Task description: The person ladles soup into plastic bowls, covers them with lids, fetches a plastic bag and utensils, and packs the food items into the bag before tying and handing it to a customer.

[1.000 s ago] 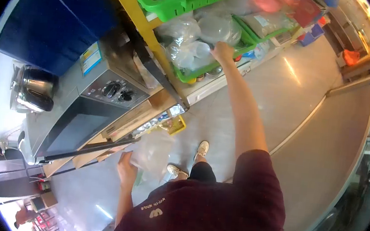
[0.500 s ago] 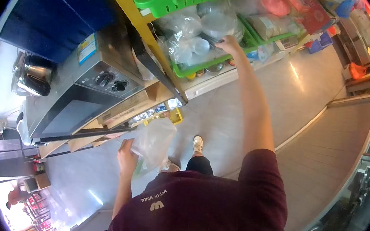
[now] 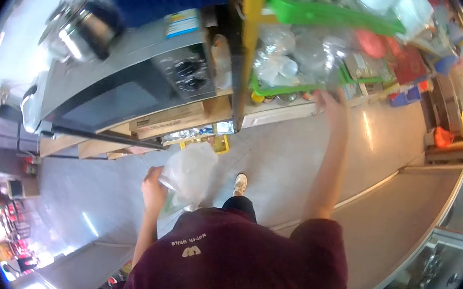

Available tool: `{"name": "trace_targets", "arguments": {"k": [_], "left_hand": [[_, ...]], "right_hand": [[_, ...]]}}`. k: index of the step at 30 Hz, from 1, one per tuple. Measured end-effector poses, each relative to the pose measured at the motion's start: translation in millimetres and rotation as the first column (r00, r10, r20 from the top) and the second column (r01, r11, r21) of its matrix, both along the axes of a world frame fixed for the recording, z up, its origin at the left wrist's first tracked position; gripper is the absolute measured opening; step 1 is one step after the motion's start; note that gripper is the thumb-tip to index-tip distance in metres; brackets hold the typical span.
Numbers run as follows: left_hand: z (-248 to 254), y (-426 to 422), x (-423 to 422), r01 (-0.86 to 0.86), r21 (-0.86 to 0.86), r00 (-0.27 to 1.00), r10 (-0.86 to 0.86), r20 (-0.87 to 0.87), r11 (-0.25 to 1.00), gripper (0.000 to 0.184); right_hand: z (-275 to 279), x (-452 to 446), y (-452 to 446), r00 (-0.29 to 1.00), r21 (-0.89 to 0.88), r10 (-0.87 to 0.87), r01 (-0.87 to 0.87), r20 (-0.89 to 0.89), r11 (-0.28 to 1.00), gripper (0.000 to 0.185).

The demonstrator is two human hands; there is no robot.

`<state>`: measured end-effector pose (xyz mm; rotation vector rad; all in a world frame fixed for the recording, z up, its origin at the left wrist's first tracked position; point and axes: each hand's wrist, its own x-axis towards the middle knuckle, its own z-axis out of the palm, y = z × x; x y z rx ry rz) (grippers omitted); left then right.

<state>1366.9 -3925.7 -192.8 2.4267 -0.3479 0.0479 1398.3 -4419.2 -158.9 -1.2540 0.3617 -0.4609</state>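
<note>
My left hand (image 3: 153, 190) is closed on the edge of a translucent white plastic bag (image 3: 190, 171), which hangs over the floor in front of my body. My right hand (image 3: 329, 105) is at the front edge of a low shelf, beside a green basket (image 3: 291, 90). Motion smears its fingers, so I cannot make out whether they hold anything. Clear plastic bags and round see-through containers (image 3: 287, 67) fill that basket. A shiny clear plastic piece (image 3: 334, 49), also blurred, shows just above the right hand.
At left a microwave oven (image 3: 136, 86) stands on a rack beside a metal kettle (image 3: 88, 31). A yellow post (image 3: 249, 39) divides it from the shelves. Another green basket (image 3: 335, 15) sits higher up. A yellow crate (image 3: 220, 143) is low by the rack; a glass case (image 3: 426, 278) stands at right.
My right hand has drawn back from inside the green basket to its front edge. The view has turned, shifting the shelves rightward. My left hand still holds the bag.
</note>
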Motion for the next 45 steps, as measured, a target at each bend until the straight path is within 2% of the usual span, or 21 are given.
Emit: {"name": "trace_targets", "arguments": {"k": [1, 3, 4, 6, 8, 9, 12, 14, 16, 20, 21, 26, 28, 31, 32, 34, 36, 38, 40, 43, 45], "left_hand": [[-2, 16, -3, -0.040, 0.011, 0.999, 0.040, 0.006, 0.999, 0.033], [2, 47, -13, -0.115, 0.025, 0.993, 0.116, -0.033, 0.993, 0.033], [4, 70, -19, -0.184, 0.033, 0.982, 0.185, -0.043, 0.982, 0.032], [-9, 125, -30, -0.233, 0.014, 0.972, 0.233, 0.010, 0.972, 0.034], [-18, 183, -49, -0.386, 0.058, 0.922, 0.383, 0.058, 0.921, 0.035], [-18, 216, -57, -0.444, -0.006, 0.893, 0.443, 0.079, 0.896, 0.034], [-5, 321, -100, -0.640, 0.009, 0.768, 0.638, 0.058, 0.768, 0.036], [4, 387, -133, -0.768, -0.037, 0.637, 0.769, 0.059, 0.639, 0.037], [16, 446, -163, -0.861, -0.057, 0.498, 0.861, 0.107, 0.505, 0.037], [13, 546, -184, -0.939, -0.095, 0.310, 0.933, 0.185, 0.331, 0.036], [12, 572, -182, -0.951, -0.099, 0.273, 0.947, 0.170, 0.292, 0.035], [10, 733, -180, -0.983, -0.096, 0.136, 0.974, 0.183, 0.155, 0.034], [2, 815, -176, -0.990, -0.092, 0.080, 0.965, 0.249, 0.105, 0.033], [31, 911, -177, -0.987, -0.158, -0.058, 0.962, 0.267, -0.016, 0.033], [47, 934, -181, -0.983, -0.172, -0.111, 0.952, 0.285, -0.063, 0.033], [55, 991, -189, -0.971, -0.172, -0.211, 0.940, 0.268, -0.169, 0.032], [48, 1051, -194, -0.941, -0.169, -0.326, 0.917, 0.231, -0.292, 0.032], [33, 1113, -194, -0.917, -0.159, -0.392, 0.896, 0.208, -0.365, 0.032], [16, 1184, -192, -0.898, -0.169, -0.436, 0.876, 0.207, -0.407, 0.032], [-27, 1311, -197, -0.895, -0.201, -0.441, 0.858, 0.262, -0.399, 0.030], [-19, 1403, -192, -0.910, -0.190, -0.405, 0.885, 0.230, -0.368, 0.031]], "right_hand": [[14, -12, 32, 0.995, 0.032, -0.003, -0.001, 0.104, 0.999, 0.024], [32, -30, 104, 0.994, -0.060, -0.027, 0.021, -0.103, 0.998, 0.027], [33, -33, 149, 0.977, -0.010, 0.154, -0.154, 0.145, 0.988, 0.017], [52, -28, 257, 0.819, -0.026, 0.423, -0.449, 0.388, 0.893, 0.013], [69, -28, 365, 0.664, -0.023, 0.604, -0.664, 0.441, 0.747, 0.019], [75, -26, 413, 0.567, 0.005, 0.719, -0.787, 0.403, 0.617, 0.020], [69, -6, 552, -0.012, -0.072, 0.902, -0.997, 0.431, 0.021, 0.011], [66, 1, 642, -0.142, -0.026, 0.900, -0.989, 0.413, -0.143, 0.013], [78, -5, 729, -0.066, -0.081, 0.946, -0.996, 0.317, -0.042, 0.015], [85, 16, 854, -0.072, 0.084, 0.978, -0.992, 0.194, -0.090, 0.022], [80, 30, 886, -0.142, 0.098, 0.956, -0.980, 0.258, -0.172, 0.016], [92, 83, 1057, -0.190, -0.054, 0.938, -0.982, 0.291, -0.182, 0.030], [121, 110, 1141, -0.178, -0.339, 0.928, -0.939, 0.327, -0.061, 0.027], [188, 108, 1288, -0.239, -0.471, 0.865, -0.882, 0.441, -0.004, 0.020], [205, 98, 1336, -0.271, -0.388, 0.827, -0.919, 0.492, -0.070, 0.013], [219, 80, 1457, -0.436, -0.458, 0.747, -0.867, 0.502, -0.197, 0.006], [215, 39, 1574, -0.365, -0.255, 0.824, -0.927, 0.433, -0.277, 0.008], [207, -4, 1675, -0.557, -0.423, 0.750, -0.812, 0.357, -0.403, 0.005], [170, -28, 1792, -0.654, -0.201, 0.660, -0.750, 0.370, -0.630, 0.014], [126, -13, 1938, -0.636, 0.108, 0.683, -0.698, 0.359, -0.707, 0.028], [104, 28, 2040, -0.621, 0.157, 0.721, -0.714, 0.309, -0.682, 0.027]]}}
